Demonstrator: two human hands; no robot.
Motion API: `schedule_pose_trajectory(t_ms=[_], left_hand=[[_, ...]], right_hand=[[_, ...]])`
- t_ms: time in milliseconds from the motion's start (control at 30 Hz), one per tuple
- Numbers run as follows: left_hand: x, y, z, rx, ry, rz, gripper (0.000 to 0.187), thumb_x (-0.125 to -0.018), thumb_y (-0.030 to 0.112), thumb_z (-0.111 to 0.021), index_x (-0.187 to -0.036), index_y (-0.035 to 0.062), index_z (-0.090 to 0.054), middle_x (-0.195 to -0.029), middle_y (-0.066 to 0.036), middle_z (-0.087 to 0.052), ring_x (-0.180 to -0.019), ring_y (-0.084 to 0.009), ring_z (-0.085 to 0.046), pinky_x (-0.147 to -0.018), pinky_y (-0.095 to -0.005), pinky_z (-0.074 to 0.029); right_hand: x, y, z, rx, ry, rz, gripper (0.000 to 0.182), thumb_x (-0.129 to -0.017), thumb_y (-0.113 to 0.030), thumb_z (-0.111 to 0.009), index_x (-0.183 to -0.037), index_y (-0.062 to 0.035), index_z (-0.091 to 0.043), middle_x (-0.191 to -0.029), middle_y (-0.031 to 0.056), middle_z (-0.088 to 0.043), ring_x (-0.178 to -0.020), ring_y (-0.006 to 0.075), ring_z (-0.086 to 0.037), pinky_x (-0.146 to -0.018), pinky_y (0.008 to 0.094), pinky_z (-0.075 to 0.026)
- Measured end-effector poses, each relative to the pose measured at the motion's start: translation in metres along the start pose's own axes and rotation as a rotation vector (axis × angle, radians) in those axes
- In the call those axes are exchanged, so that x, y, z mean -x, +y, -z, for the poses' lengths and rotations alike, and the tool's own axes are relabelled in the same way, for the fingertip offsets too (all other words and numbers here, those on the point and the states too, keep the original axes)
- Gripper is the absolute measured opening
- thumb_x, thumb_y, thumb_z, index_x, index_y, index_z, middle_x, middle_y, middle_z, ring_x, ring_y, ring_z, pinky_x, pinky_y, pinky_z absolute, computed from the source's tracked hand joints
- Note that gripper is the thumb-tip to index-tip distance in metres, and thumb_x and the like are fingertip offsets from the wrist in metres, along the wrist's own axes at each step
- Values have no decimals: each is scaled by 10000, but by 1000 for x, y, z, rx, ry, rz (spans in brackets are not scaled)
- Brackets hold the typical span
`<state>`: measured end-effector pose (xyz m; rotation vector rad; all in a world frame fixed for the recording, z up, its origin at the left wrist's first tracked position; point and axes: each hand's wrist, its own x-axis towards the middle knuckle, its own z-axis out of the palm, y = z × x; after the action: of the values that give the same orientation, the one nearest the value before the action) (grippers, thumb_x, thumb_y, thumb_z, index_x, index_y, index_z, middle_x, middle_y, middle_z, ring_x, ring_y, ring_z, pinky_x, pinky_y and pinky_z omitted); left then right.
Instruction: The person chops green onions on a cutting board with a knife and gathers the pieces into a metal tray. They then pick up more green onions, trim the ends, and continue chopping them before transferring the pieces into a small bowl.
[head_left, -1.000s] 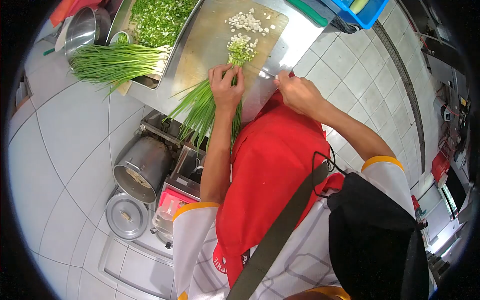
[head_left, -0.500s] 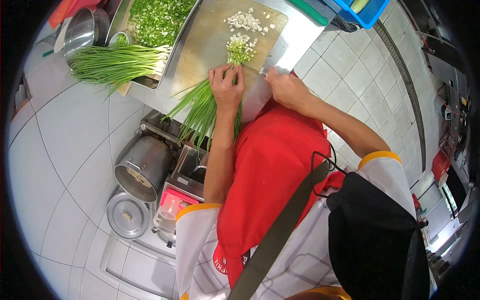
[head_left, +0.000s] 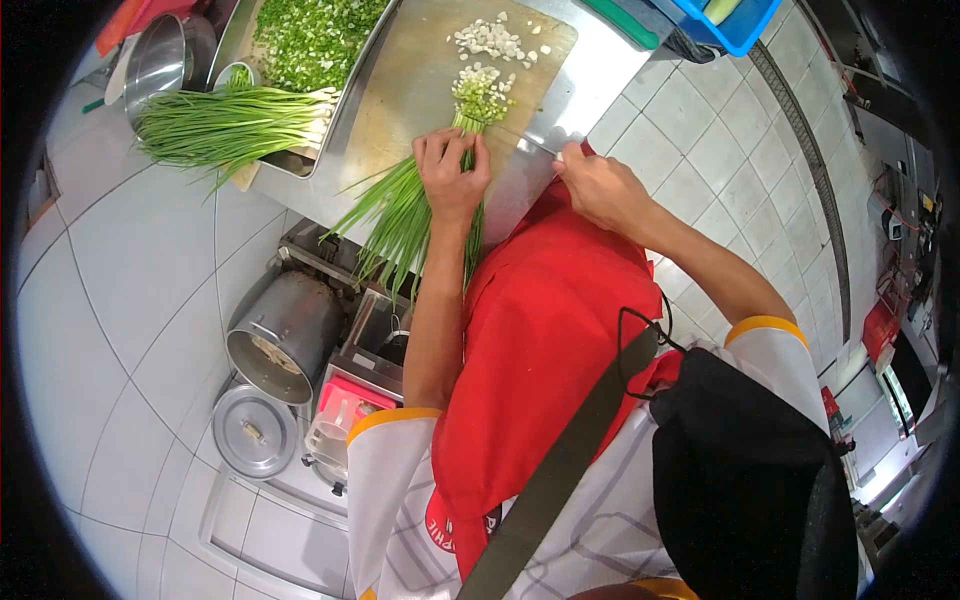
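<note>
Long green onions (head_left: 400,215) lie bunched, pale cut ends on the cutting board (head_left: 400,100), leaves fanning past its near edge. Pale green slices (head_left: 483,90) heap against those ends; loose white pieces (head_left: 488,38) scatter farther up the board. The thin-bladed knife (head_left: 536,145) crosses its side edge.

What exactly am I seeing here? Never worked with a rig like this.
No robot: these are a person's two bare hands. All three pictures come from one camera on the person's head, looking forward and down, so their own red apron fills the middle.

The left hand grips a bunch of spring onions on a cutting board. The right hand holds what looks like a knife, seen nearly edge-on. Cut white pieces lie further up the board.

Beside the board, a metal tray holds chopped greens; a second bunch lies across its near end. Below left is a large pot.
</note>
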<state>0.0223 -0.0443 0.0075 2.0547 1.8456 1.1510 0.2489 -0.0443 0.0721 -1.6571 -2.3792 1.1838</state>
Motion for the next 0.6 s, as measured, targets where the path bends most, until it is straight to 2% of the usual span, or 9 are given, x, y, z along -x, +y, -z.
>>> schedule_pose_trajectory(t_ms=[67, 267, 600], left_hand=[[0, 1, 1, 8, 4, 1, 159, -715, 2, -775, -792, 59, -648, -925, -87, -620, -907, -292, -580, -771, -399, -479], [0, 1, 1, 1, 3, 11, 154, -715, 5, -779, -795, 58, -657, -912, -83, -624, -905, -287, -590, -774, -397, -480], [1, -1, -1, 8, -2, 32, 147, -710, 16, -786, -794, 53, -671, -915, -86, -635, -899, -283, -595, -773, -391, -480]], right_hand=[[-6, -7, 3, -14, -64, -14, 291, -1050, -266, -412, -976, 15, -440, -623, 263, -598, -636, 484, -630, -587, 572, -498], [-12, -12, 8, 25, -120, -31, 281, -1045, -256, -415, -1000, 20, -446, -643, 275, -611, -652, 485, -640, -590, 564, -509], [-17, -13, 2, 28, -87, 2, 266, -1039, -248, -428, -1003, 16, -433, -631, 274, -605, -648, 486, -641, -567, 569, -513]])
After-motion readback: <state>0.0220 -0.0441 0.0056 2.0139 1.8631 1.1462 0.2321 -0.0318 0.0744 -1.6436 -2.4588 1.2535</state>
